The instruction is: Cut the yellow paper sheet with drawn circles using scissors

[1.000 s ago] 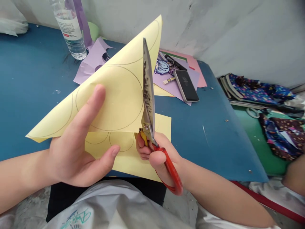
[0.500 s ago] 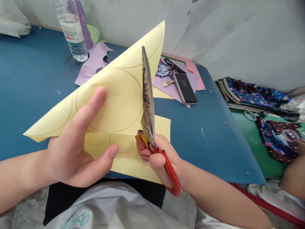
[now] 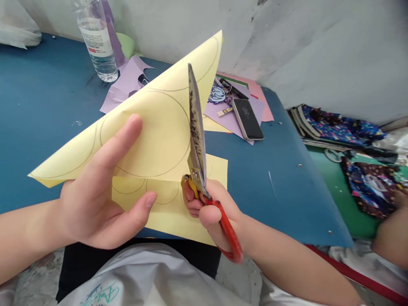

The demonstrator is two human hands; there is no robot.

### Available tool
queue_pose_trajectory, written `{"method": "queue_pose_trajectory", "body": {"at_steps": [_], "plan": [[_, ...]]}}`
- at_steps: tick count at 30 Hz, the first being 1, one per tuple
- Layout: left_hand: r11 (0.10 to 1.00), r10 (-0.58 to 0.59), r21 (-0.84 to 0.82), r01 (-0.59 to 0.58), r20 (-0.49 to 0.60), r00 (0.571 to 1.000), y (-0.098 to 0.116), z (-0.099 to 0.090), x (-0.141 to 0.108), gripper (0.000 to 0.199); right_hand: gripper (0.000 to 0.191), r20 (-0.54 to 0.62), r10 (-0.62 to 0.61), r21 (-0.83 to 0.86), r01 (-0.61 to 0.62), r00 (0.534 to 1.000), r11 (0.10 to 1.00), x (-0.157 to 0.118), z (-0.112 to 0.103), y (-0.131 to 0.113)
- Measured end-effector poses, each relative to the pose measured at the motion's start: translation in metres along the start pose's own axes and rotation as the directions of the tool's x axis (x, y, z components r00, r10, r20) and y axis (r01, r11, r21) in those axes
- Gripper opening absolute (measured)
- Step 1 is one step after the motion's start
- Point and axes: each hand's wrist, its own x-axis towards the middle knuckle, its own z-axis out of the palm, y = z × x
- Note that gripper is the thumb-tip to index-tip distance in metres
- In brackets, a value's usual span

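Head view: left hand (image 3: 95, 204) fingers clamped on yellow paper (image 3: 153, 131), right hand (image 3: 210, 208) fingers gripping scissors (image 3: 197, 144), water bottle (image 3: 97, 40) behind

the left hand (image 3: 95, 199) is raised palm-up, forefinger stretched out, thumb bent inward, pinching. the right hand (image 3: 208, 208) is curled in a fist, forearm reaching in from lower right.

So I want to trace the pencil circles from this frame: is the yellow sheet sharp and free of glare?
Head view: yellow sheet sharp, evenly lit, no glare, pencil circles legible; scissors crisp; table edges bow from the wide lens.
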Motion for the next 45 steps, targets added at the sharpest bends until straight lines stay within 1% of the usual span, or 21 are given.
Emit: {"method": "queue_pose_trajectory", "body": {"at_steps": [1,3,5,7,10,12,14,16,19,20,21,23,27,32,36,41,45], "plan": [[1.0,0.023,-0.001,-0.023,-0.015,1.0,0.002,0.0,0.002,0.086,0.083,-0.002,-0.005,0.007,0.005,1.0,1.0,0.0,0.0,0.0],[1.0,-0.007,0.012,0.007,-0.008,1.0,0.007,-0.001,0.006,0.083,0.081,0.002,-0.014,0.022,0.014,1.0,1.0,0.0,0.0,-0.001],[0.996,-0.083,0.024,0.083,0.003,0.997,0.012,-0.002,0.009,0.078,0.081,0.007,-0.008,0.021,0.008,1.0,1.0,0.0,0.0,-0.001],[0.996,-0.09,0.011,0.09,-0.015,0.996,0.015,-0.003,0.01,0.083,0.082,0.004,-0.003,0.015,0.003,1.0,1.0,0.0,0.001,-0.002],[0.999,-0.046,0.011,0.046,-0.022,0.999,0.014,-0.002,0.01,0.093,0.08,-0.001,-0.031,0.031,0.031,1.0,0.999,0.0,0.001,-0.002],[0.999,-0.024,0.023,0.025,-0.036,0.999,0.009,-0.001,0.008,0.087,0.08,-0.001,-0.038,0.045,0.038,0.999,0.998,0.0,0.002,-0.003],[0.999,-0.031,0.033,0.032,-0.05,0.998,0.005,0.0,0.006,0.079,0.082,-0.004,-0.019,0.043,0.02,1.0,0.999,0.0,0.002,-0.004],[0.999,-0.022,0.027,0.025,-0.08,0.997,0.004,-0.001,0.004,0.076,0.084,-0.01,0.009,0.026,-0.008,1.0,1.0,0.0,0.002,-0.005],[0.994,-0.109,0.021,0.111,-0.057,0.992,0.011,-0.005,0.005,0.078,0.085,-0.017,0.015,0.012,-0.015,1.0,1.0,0.0,0.002,-0.006],[0.98,-0.194,0.031,0.194,0.0,0.981,0.015,-0.007,0.006,0.082,0.084,-0.013,0.009,0.016,-0.009,1.0,1.0,0.0,0.002,-0.006],[0.97,-0.241,0.038,0.24,0.036,0.97,0.019,-0.008,0.007,0.084,0.083,-0.008,0.005,0.023,-0.005,1.0,1.0,-0.001,0.002,-0.006],[0.959,-0.282,0.047,0.28,0.054,0.958,0.025,-0.01,0.009,0.083,0.082,-0.006,0.002,0.036,-0.001,1.0,0.999,-0.001,0.002,-0.007],[0.964,-0.26,0.069,0.258,0.029,0.965,0.027,-0.01,0.011,0.074,0.082,-0.019,0.004,0.007,-0.003,1.0,1.0,-0.001,0.002,-0.008],[0.97,-0.206,0.131,0.204,-0.002,0.979,0.023,-0.011,0.011,0.072,0.085,-0.013,0.008,-0.058,-0.009,1.0,0.998,0.0,0.002,-0.009],[0.959,-0.205,0.191,0.21,-0.045,0.978,0.023,-0.011,0.011,0.063,0.086,-0.012,0.028,-0.073,-0.029,1.0,0.997,-0.001,0.002,-0.008],[0.953,-0.185,0.231,0.197,-0.071,0.98,0.022,-0.011,0.01,0.063,0.088,-0.01,0.04,-0.091,-0.041,0.999,0.995,-0.002,0.001,-0.009],[0.957,-0.184,0.211,0.199,-0.091,0.979,0.021,-0.011,0.008,0.064,0.085,0.0,0.025,-0.069,-0.025,1.0,0.997,-0.001,0.0,-0.009]]}}
